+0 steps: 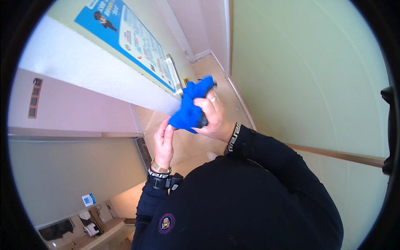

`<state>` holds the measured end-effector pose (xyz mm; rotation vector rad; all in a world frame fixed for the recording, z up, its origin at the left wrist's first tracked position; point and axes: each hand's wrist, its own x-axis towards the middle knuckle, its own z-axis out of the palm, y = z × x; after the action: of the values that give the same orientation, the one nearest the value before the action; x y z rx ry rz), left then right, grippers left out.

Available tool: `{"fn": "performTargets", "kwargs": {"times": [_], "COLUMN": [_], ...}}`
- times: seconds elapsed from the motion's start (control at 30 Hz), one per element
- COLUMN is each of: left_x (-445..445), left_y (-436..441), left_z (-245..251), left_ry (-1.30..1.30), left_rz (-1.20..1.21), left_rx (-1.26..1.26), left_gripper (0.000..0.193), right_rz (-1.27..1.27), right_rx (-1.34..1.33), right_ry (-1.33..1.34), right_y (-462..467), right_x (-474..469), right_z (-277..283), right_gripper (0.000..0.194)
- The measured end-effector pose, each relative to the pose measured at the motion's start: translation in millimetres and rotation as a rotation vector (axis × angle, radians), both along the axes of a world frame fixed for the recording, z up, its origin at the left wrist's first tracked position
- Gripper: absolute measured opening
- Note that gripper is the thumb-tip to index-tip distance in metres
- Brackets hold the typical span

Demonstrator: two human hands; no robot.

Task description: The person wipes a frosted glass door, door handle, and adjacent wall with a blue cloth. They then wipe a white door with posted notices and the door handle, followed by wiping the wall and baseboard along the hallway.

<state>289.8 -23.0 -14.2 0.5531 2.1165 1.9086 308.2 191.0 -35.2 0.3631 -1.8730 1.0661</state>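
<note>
A bunched blue cloth [189, 107] is held between my two hands, in front of my body. My right hand [214, 115], with a ring on one finger, grips it from the right side, and a dark part shows between the cloth and that palm; what it is I cannot tell. On the lower left, the fingertips and thumb of my left hand [164, 140] pinch a corner of the cloth. A watch and a black strapped device sit at my left wrist.
A wall end [103, 68] carries a blue and white poster [131, 40] with writing. Just beyond the cloth is a brass-coloured fitting [186, 81]. Pale green panels [300, 68] stand at the right, a switch panel [35, 98] is at the left, and tiled floor [190, 150] lies below.
</note>
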Motion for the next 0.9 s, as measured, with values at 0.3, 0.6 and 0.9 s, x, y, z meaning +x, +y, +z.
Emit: {"fn": "performTargets", "kwargs": {"times": [0.3,0.6,0.9], "left_x": [7.8,9.5,14.1], "left_y": [4.0,-1.5,3.8], "left_z": [-2.8,-13.0,-11.2], "left_ry": [-0.019,0.011,0.225], "left_rz": [-0.102,-0.248,-0.380], "left_rx": [0.039,-0.009,-0.209], "left_gripper": [0.049,0.060,0.068], "right_rz": [-0.034,-0.092,-0.094], "right_rx": [0.191,-0.239,-0.596], "right_ry": [-0.310,-1.024,-0.927], "right_y": [10.3,11.5,-23.7], "right_x": [39.0,96.6,87.9], "right_z": [-88.9,-178.7,-176.9], "right_gripper": [0.045,0.049,0.054]}}
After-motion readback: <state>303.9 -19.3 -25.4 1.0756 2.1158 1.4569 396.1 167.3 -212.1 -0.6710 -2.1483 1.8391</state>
